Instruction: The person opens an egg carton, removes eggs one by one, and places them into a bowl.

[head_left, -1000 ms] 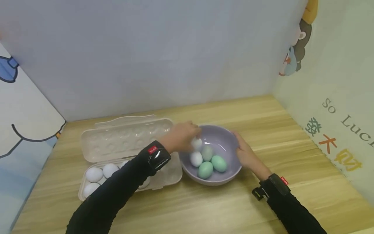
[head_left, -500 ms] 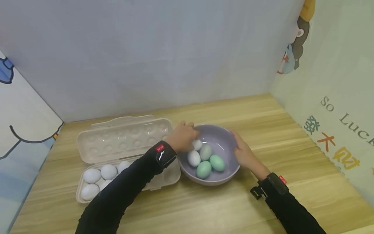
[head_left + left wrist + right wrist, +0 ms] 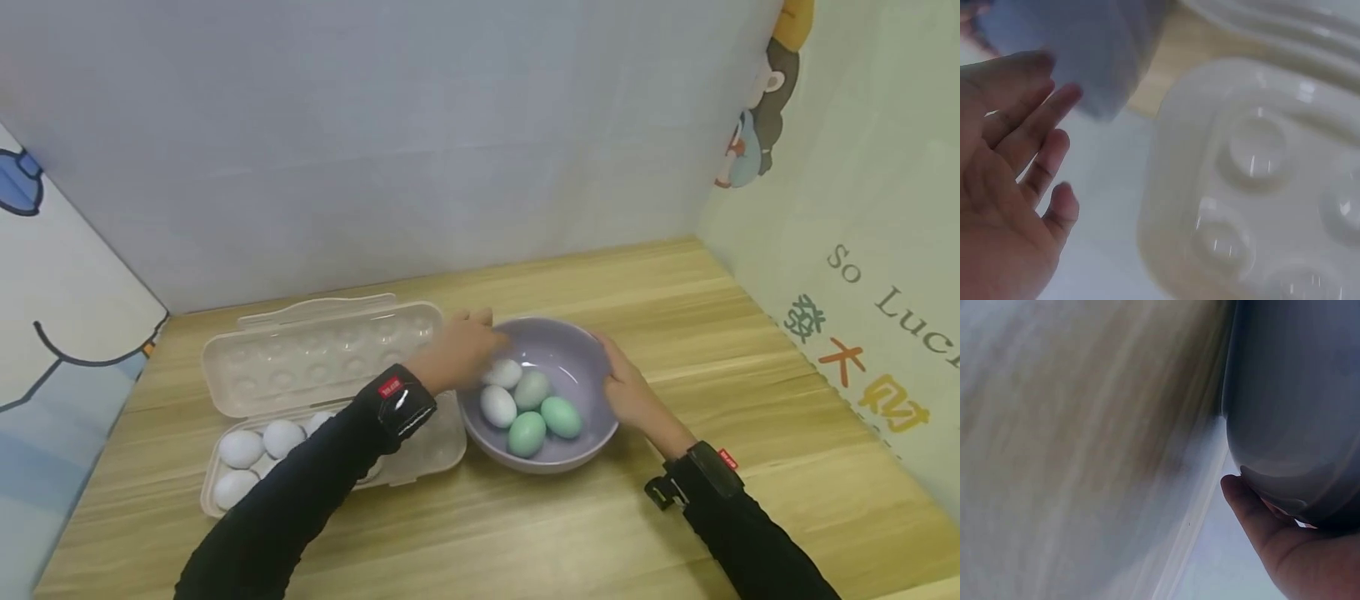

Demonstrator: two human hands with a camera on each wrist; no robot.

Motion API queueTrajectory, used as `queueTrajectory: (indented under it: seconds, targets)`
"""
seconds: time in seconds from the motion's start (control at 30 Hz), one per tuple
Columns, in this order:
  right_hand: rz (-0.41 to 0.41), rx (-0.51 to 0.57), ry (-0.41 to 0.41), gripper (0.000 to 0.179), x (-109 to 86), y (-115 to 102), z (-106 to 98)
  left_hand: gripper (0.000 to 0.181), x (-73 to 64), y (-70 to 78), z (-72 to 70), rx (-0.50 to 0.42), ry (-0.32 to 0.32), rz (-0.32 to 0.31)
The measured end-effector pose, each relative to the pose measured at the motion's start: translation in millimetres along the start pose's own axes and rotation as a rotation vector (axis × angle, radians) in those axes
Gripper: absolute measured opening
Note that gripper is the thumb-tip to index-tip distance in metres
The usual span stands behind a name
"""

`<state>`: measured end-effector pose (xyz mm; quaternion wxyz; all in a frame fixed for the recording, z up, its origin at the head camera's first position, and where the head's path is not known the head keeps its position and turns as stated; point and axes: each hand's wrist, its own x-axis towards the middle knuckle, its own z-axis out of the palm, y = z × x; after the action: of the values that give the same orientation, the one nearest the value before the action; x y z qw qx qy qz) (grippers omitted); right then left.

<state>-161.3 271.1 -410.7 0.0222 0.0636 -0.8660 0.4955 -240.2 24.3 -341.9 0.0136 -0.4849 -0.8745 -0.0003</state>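
My left hand (image 3: 459, 350) hovers at the left rim of a purple bowl (image 3: 576, 362); in the left wrist view its fingers (image 3: 1038, 128) are loosely spread, with nothing between them. Just beyond its fingertips, a white egg (image 3: 507, 373) lies inside the bowl. A second white egg (image 3: 498, 406), a pale green egg (image 3: 532, 390) and two brighter green eggs (image 3: 562, 417) lie against one another there. My right hand (image 3: 630, 387) grips the bowl's right rim, thumb visible on the outer wall in the right wrist view.
An open clear plastic egg carton (image 3: 442, 446) stands left of the bowl, several white eggs (image 3: 241, 449) at its left end. Its dimpled lid (image 3: 330, 358) lies folded back. My left sleeve (image 3: 300, 483) covers part of it. Walls border the wooden table (image 3: 525, 533).
The white egg at my left fingertips now lies free in the bowl. My left hand has let go and drawn slightly left. My right hand keeps its grip on the rim.
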Motion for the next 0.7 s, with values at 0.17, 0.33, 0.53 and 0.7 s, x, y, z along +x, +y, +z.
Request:
queueTrajectory:
  seconds: [0.17, 0.33, 0.53, 0.7]
  targets:
    - [0.008, 0.011, -0.002, 0.068, 1.1, -1.6, 0.4, 0.023, -40.8, -9.4, -27.0, -0.179, 0.055, -0.003]
    - [0.005, 0.011, -0.002, 0.069, 1.6, -3.3, -0.2, 0.03, -87.9, -23.8, -29.9, -0.286, -0.052, -0.065]
    - [-0.005, 0.02, -0.005, 0.07, 0.7, -3.1, 0.5, 0.027, -128.8, -23.5, -16.3, -0.374, -0.297, -0.172]
    - [-0.021, 0.019, -0.005, 0.07, 1.1, -0.1, 0.6, 0.022, -146.7, -16.8, -3.7, -0.359, -0.314, -0.208]
